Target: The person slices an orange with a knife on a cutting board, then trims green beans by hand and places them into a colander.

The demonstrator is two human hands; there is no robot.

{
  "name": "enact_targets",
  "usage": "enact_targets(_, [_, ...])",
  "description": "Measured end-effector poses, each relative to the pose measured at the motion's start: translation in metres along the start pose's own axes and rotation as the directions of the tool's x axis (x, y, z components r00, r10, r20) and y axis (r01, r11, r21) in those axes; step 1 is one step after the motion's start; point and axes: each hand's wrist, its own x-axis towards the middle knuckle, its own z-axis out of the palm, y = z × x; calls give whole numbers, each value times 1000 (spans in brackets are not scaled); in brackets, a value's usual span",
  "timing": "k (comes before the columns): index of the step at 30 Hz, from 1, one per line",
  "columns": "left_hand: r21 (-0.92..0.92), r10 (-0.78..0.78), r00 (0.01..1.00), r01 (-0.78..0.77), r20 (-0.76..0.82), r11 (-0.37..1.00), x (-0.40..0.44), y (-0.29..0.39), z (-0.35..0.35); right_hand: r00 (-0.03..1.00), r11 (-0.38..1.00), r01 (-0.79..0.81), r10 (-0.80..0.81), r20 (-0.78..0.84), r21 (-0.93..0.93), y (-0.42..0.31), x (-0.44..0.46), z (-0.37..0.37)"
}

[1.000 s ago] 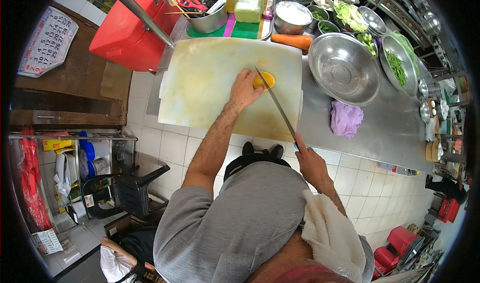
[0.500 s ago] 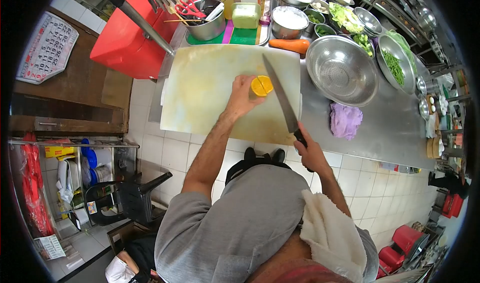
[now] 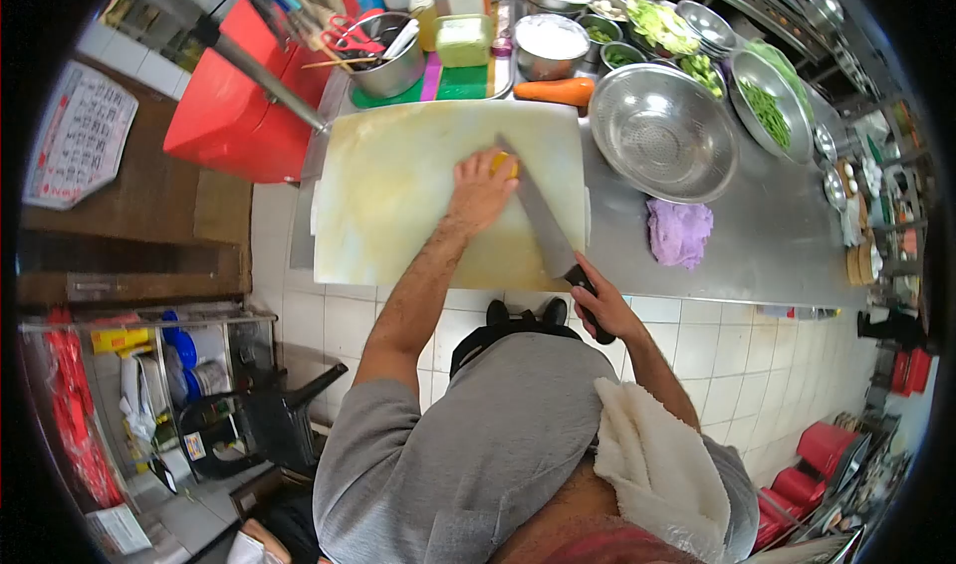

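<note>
My left hand (image 3: 480, 192) lies over a cut orange (image 3: 506, 166) on the pale cutting board (image 3: 398, 206), its fingers curled on the fruit and hiding most of it. My right hand (image 3: 609, 310) is wrapped round the black handle of a large kitchen knife (image 3: 540, 216). The blade slants up and left across the board, with its tip part close against the orange's right side. Whether the edge is in the fruit cannot be made out.
Beyond the board lie a carrot (image 3: 554, 91), a steel pot of utensils (image 3: 390, 74) and a green-filled container (image 3: 464, 42). A perforated steel bowl (image 3: 665, 134) and purple cloth (image 3: 680, 232) are to the right. A metal post (image 3: 261, 74) rises at the board's far left corner.
My left hand has turned palm-down over the orange, covering its cut face. The knife has come in against the fruit's right side. The camera view has shifted slightly.
</note>
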Motion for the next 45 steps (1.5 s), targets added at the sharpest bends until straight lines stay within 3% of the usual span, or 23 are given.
enact_targets(2, [60, -119, 993, 120, -13, 991, 4, -16, -3, 998, 999, -6, 9, 59, -54, -16, 12, 7])
enact_targets(4, [40, -126, 992, 125, 18, 991, 10, -50, -5, 992, 992, 61, -47, 117, -112, -27, 32, 12])
enact_targets(6, [82, -150, 986, 156, -79, 984, 5, -80, -10, 980, 981, 101, -70, 185, -167, -42, 49, 18])
enact_targets(7, [98, -219, 975, 221, -34, 970, 7, -91, -17, 988, 982, 104, -84, 129, -155, -48, 54, 20])
enact_targets(10, [171, -214, 974, 225, -81, 959, 1, -122, -17, 993, 913, 88, -50, 106, -399, -46, 60, 21])
enact_targets(11, [180, -227, 971, 237, -74, 955, 1, -127, -18, 945, 789, 284, -327, 20, -544, -23, 66, 20])
enact_targets(12, [189, -245, 967, 254, -68, 949, 3, -129, -19, 815, 595, 413, -580, -13, -689, -9, 67, 19])
enact_targets(13, [188, -233, 970, 241, -66, 952, 5, -124, -20, 812, 598, 407, -583, -26, -691, -13, 53, 16])
enact_targets(15, [164, -218, 942, 264, -255, 950, 5, -107, -22, 912, 644, 157, -386, -140, -749, -25, 19, 10])
enact_targets(16, [165, -215, 943, 261, -254, 951, 6, -92, -28, 911, 646, 156, -386, -143, -748, -34, 12, 10])
enact_targets(18, [-239, -357, 815, 274, -457, 932, 10, -57, -35, 947, 583, -143, -155, -282, -800, -43, 1, 9])
enact_targets(22, [-460, -371, 840, 167, -397, 872, 15, -2, -13, 894, 581, -113, -295, -337, -806, -30, 46, 17])
enact_targets(24, [-367, -283, 907, 160, -312, 916, 10, 35, -10, 891, 753, -186, -141, -432, -631, -40, 62, 25])
enact_targets(25, [-371, -264, 911, 137, -317, 918, 9, 50, -14, 880, 756, -190, -152, -450, -626, -36, 59, 19])
enact_targets(27, [-393, -280, 919, 158, -278, 906, 0, 69, -26, 842, 387, 13, -502, -198, -922, -30, 55, 5])
enact_targets(28, [-384, -269, 914, 141, -303, 912, -6, 64, -25, 886, 461, -59, -385, -259, -886, -37, 49, -12])
enact_targets(29, [-375, -259, 908, 126, -329, 918, -10, 59, -23, 880, 462, -61, -393, -266, -885, -30, 43, -32])
enact_targets(31, [-409, -274, 897, 118, -347, 905, -14, 72, -29, 536, 347, -277, -719, -444, -896, 3, 28, -78])
enact_targets(35, [-548, -394, 847, 151, -358, 823, 2, 150, -37, 559, 298, -247, -733, -387, -922, 47, 13, -149])
enact_targets(37, [-525, -365, 842, 117, -397, 843, 15, 196, -30, 674, 136, -88, -721, -159, -987, 61, 2, -180])
enact_targets(41, [-468, -319, 786, 43, -529, 883, 36, 281, 0, 629, 53, 45, -777, -13, -998, 81, -23, -314])
enact_targets(43, [-386, -228, 768, -28, -599, 922, 42, 314, 22, 671, 105, -14, -736, -87, -994, 71, -43, -397])
enact_targets(45, [-410, -266, 790, 21, -552, 912, 47, 347, 45, 737, 155, -104, -651, -180, -983, 46, -68, -476])
